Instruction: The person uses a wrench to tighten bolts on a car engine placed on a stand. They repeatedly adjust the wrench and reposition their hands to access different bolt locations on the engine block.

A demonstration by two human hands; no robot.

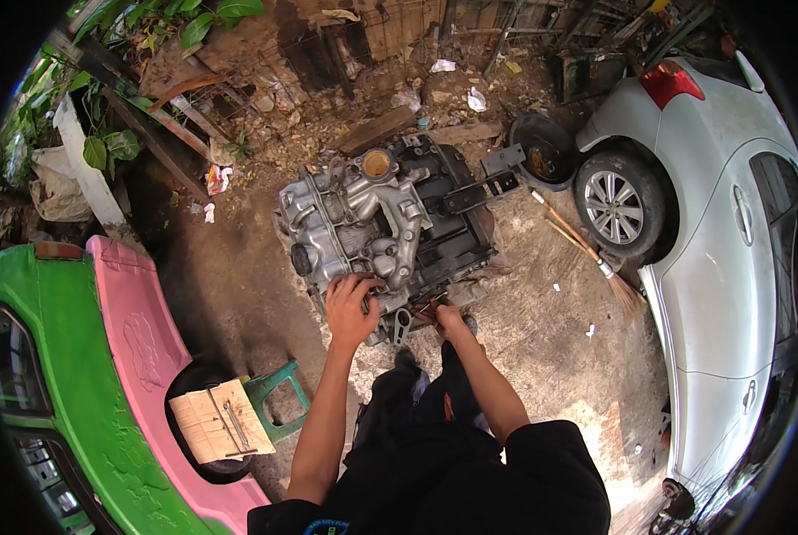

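A car engine [408,223] of silver and black metal rests on the ground in front of me. My left hand [351,308] lies on its near left edge, palm down, fingers stretched over the silver casting. At the engine's near side, right of the middle, my right hand [450,319] has its fingers closed low against the block. Whatever they grip is too small and shadowed to make out. Between both hands a grey metal bracket [402,326] with an oblong hole sticks out toward me. A round orange-brown opening [376,162] faces up at the engine's far side.
Beside me on the left, a green stool [277,401] stands near cardboard [204,419] bearing wrenches [235,426]. A green and pink car [140,330] is farther left. On the right are a silver car [711,223], a broom [586,245] and a black bucket [541,147].
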